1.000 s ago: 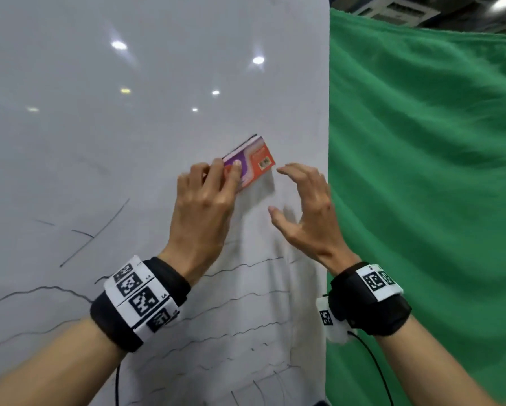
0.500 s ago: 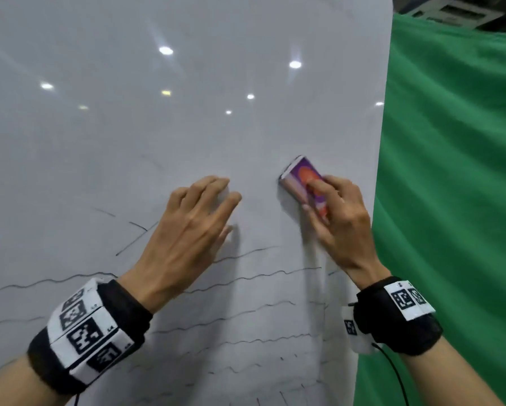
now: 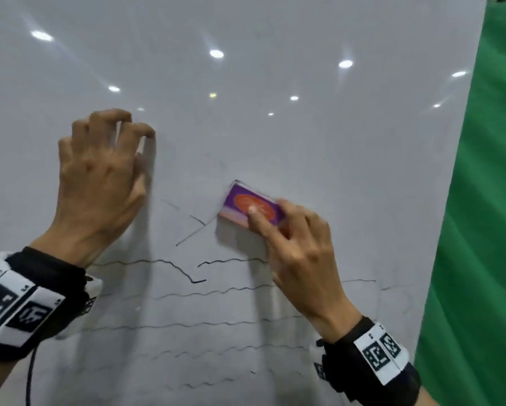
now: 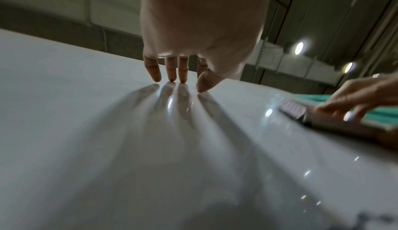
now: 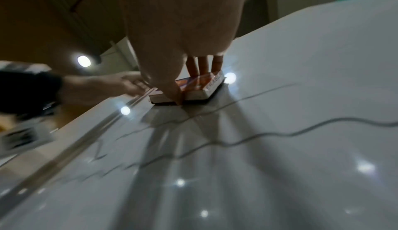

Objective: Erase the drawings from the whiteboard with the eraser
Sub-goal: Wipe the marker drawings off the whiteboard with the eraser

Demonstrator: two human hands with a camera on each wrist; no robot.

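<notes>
The whiteboard [image 3: 275, 127] fills the head view, with wavy black lines [image 3: 163, 262] across its lower half and a short slanted stroke [image 3: 193, 233] near the middle. My right hand [image 3: 292, 244] grips the purple and orange eraser [image 3: 247, 205] flat against the board, thumb on its lower edge, fingers on top. The right wrist view shows the eraser [image 5: 193, 90] pinched above a wavy line [image 5: 280, 131]. My left hand [image 3: 102, 177] rests its fingertips [image 4: 170, 78] on bare board, to the left of the eraser and a little higher, holding nothing.
A green cloth [image 3: 486, 200] hangs right of the board's right edge [image 3: 462, 159]. Ceiling lamps glare on the glossy surface [image 3: 216, 53]. More wavy lines [image 3: 204, 323] run below both hands.
The eraser passed from my left hand to my right, which has slid it left and down the board. My left hand moved off to the left and rests on the board.
</notes>
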